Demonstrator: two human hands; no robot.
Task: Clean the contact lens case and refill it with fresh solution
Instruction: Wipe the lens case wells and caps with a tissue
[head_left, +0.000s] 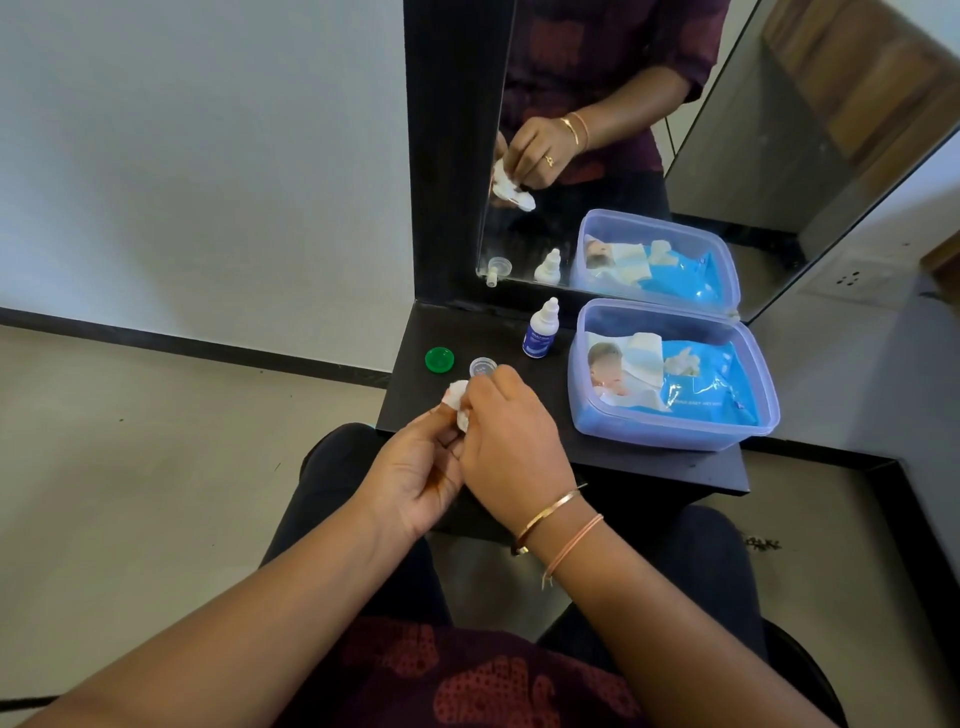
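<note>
Head view: the lens case's green cap (439, 359) and clear cap (482, 367) lie at the desk's (649, 467) far left. Just nearer, the left hand (415, 467) and right hand (511, 441) both pinch a white tissue (458, 402); whether the case body sits inside it cannot be told. Wiping seems to be the step in hand, and the next move calls for freeing one of the hands to reach the solution bottle (540, 332), farther right.

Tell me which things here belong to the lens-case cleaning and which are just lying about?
In use: white tissue held by left hand and right hand, green cap, clear cap, solution bottle.
Lying about: plastic box, blue wipes pack, mirror.
</note>
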